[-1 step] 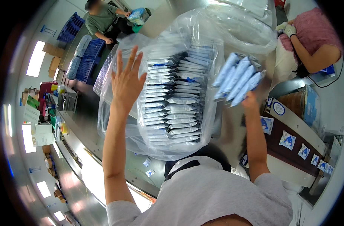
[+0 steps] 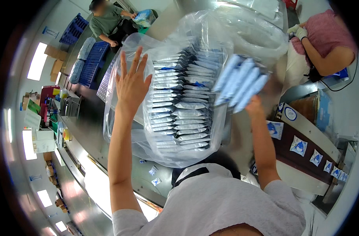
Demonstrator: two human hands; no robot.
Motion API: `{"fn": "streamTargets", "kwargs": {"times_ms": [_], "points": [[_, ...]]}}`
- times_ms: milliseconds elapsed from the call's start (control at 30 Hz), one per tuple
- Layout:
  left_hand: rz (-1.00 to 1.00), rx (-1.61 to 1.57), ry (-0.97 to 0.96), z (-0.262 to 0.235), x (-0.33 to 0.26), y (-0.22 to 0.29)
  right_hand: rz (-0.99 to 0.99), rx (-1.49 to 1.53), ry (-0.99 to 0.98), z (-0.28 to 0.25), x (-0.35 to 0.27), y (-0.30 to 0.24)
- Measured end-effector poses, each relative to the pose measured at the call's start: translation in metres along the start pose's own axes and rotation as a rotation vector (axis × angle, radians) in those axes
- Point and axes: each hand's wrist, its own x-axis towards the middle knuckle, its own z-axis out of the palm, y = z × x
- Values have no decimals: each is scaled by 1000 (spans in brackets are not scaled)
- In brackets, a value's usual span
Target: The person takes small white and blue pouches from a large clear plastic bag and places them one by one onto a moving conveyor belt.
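Note:
A large clear plastic bag (image 2: 223, 114) lies wide on the metal table, holding two side-by-side rows of silvery sachets (image 2: 189, 112) stacked on edge. My left hand (image 2: 133, 84) is over the bag's left side, fingers spread and nothing held; I cannot tell whether it touches the plastic. To the right of the rows, my right hand (image 2: 255, 105) grips a bunch of several pale blue sachets (image 2: 242, 84) by their near end. This bunch is blurred by motion and sits above the bag's right edge, apart from the rows.
A dark conveyor belt (image 2: 283, 151) at the right carries several small white-and-blue sachets. Two loose sachets (image 2: 156, 181) lie near my body. One co-worker (image 2: 112, 25) sits at the far left, another (image 2: 325, 35) at the far right. Blue crates (image 2: 93, 63) stand left.
My right hand has moved a little left with the bunch of sachets, nearer the rows. The left hand has barely shifted. Sachets on the belt have slid slightly left.

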Motion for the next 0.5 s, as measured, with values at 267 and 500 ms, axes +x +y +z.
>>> {"fn": "streamTargets", "kwargs": {"times_ms": [267, 500], "points": [[-98, 43, 191, 14, -18, -63, -200, -1771, -154, 106, 88, 49], [44, -793, 275, 69, -10, 13, -239, -2625, -389, 103, 91, 115]]}}
